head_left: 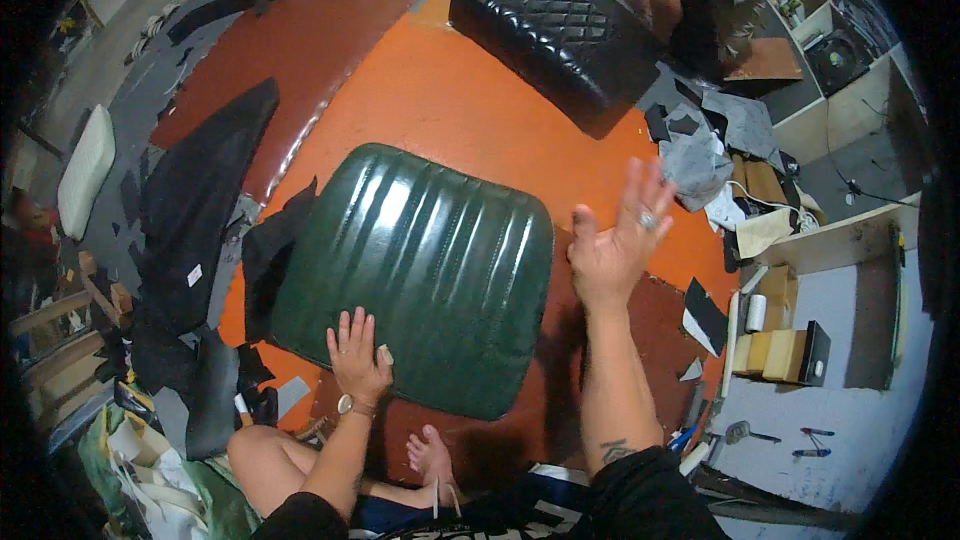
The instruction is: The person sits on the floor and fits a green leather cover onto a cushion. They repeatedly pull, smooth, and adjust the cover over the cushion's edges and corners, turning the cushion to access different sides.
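A dark green padded seat cushion with stitched ribs lies in front of me, its glossy cover catching the light. My left hand rests flat on its near left edge, fingers spread; a watch is on that wrist. To the right of the cushion, my right hand is raised in the air, fingers stretched out and slightly blurred, with a ring on one finger. Nothing is in it, and it does not touch the cushion. A piece of black fabric shows from under the cushion's left side.
An orange and brown sheet covers the floor. A black quilted cushion lies at the far side, near another seated person. Black material lies at left, grey scraps at right. Shelving with foam blocks borders the right.
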The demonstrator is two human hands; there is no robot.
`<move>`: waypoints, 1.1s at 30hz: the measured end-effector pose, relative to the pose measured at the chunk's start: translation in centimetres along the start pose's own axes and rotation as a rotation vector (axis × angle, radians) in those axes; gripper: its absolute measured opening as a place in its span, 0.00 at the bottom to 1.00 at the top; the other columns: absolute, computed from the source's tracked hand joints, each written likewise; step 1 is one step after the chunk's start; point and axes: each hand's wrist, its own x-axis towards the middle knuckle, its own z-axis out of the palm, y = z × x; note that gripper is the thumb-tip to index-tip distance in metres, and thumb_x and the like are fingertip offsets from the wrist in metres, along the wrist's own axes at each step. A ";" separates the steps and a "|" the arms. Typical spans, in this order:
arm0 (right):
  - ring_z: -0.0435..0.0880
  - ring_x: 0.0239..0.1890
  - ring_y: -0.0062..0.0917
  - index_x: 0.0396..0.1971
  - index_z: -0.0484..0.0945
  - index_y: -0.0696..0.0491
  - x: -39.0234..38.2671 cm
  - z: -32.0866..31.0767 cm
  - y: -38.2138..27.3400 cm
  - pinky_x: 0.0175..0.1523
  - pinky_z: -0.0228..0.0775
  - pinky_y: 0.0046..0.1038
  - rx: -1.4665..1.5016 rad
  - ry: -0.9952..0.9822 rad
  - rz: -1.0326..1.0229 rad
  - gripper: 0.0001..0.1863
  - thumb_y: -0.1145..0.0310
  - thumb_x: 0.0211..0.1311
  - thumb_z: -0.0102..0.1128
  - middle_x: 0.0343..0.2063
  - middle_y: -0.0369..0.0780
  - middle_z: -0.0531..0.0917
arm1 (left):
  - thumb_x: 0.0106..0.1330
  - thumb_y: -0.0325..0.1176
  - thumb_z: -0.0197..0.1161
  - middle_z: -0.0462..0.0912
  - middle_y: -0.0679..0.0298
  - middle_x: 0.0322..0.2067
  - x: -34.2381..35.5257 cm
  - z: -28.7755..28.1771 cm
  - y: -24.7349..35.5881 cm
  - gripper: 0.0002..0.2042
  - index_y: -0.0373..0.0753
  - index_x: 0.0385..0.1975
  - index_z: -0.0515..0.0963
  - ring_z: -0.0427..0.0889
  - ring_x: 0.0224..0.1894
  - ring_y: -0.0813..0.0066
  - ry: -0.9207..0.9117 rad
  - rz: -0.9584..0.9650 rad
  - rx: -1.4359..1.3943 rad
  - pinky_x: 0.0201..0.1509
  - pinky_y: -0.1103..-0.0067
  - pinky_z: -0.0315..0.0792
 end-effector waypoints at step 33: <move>0.63 0.77 0.51 0.82 0.51 0.54 -26.7 12.5 -3.9 0.81 0.52 0.48 0.680 0.103 0.493 0.52 0.46 0.68 0.67 0.78 0.59 0.59 | 0.82 0.48 0.50 0.73 0.51 0.72 7.1 -3.0 -9.1 0.27 0.40 0.73 0.70 0.71 0.72 0.47 0.224 -0.346 -0.014 0.74 0.57 0.64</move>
